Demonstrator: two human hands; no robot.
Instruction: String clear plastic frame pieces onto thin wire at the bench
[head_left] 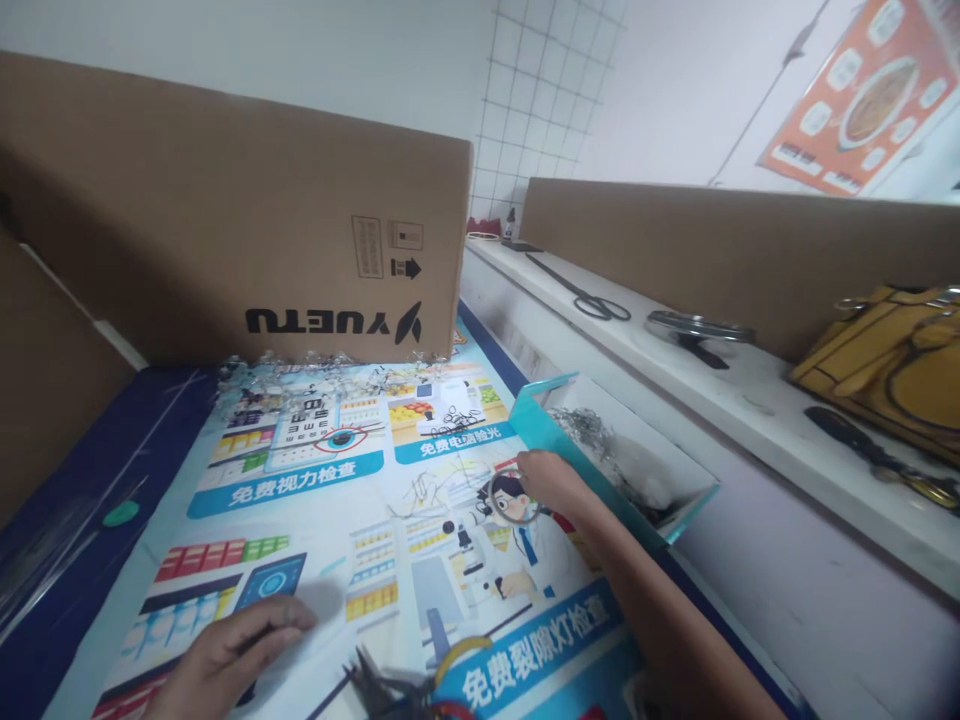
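My right hand (551,485) reaches over the printed sheet, with its fingers closed at the edge of a thin grey ring (514,520), which looks like a coil of wire. Fine dark and pale wire pieces (424,490) lie just left of it. At the lower left, my left hand (236,645) is over the sheet, fingers loosely bent, a gap by the thumb and nothing seen between them. Pliers (375,690) with yellow and red on the handles lie at the bottom edge, partly cut off.
A teal box (540,430) of silvery and clear bits stands right of the sheet. Clear bits (300,370) line the foot of a large carton (225,220). Scissors (596,305), a black-handled tool (847,435) and a yellow bag (892,365) rest on the white ledge.
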